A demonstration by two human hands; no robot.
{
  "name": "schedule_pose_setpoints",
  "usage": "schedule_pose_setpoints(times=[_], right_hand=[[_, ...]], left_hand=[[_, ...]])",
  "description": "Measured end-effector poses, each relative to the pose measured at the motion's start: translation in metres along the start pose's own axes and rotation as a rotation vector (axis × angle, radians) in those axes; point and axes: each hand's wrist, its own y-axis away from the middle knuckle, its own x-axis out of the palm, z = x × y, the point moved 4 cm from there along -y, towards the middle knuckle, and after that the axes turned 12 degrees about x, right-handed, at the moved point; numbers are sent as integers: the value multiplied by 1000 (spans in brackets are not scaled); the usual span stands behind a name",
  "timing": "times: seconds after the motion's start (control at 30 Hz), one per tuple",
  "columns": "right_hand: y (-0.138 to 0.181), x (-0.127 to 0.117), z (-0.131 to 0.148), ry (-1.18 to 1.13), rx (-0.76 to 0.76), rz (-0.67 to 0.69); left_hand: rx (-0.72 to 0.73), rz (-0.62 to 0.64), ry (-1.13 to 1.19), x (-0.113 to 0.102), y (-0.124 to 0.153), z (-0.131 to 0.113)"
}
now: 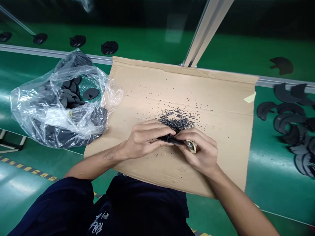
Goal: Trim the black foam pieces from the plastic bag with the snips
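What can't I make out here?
Head view, throughout:
Black piece: partly covered by left hand and right hand.
Metal object: mostly hidden in right hand.
Discs: some veiled by plastic bag glare.
Curved pieces: some cut off by right edge.
Black bits: too small for exact shape.

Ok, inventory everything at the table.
Smooth table: one, green, across middle
Rectangular cardboard sheet: one, brown, on table
Pale strip: one, cream, cardboard's edge
Tiny flecks: countless, black, on cardboard
Flat part: one, black, above cardboard
Metal item: one, silver, in right hand
Plastic bag: one, clear, table's left
Round discs: many, black, in bag
Curved pieces: many, black, table's right
Metal rail: one, grey, far edge
Rounded pieces: five, dark, past rail
Metal post: one, grey, behind cardboard
Cloth shirt: one, navy, bottom
Left hand: one, bare, gripping part
Right hand: one, bare, gripping part
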Motion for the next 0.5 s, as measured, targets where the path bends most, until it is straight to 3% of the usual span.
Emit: schedule_pose_setpoints(times=[0.17,0.37,0.5], right_hand=[[-2,1,0,-36,51,19],[-7,-1,-3,-167,223,26],[-8,0,-3,-169,260,54]], left_hand=[[-29,20,2,-2,-2,1],[-173,61,356,1,-1,9],[-219,-9,265,2,4,9]])
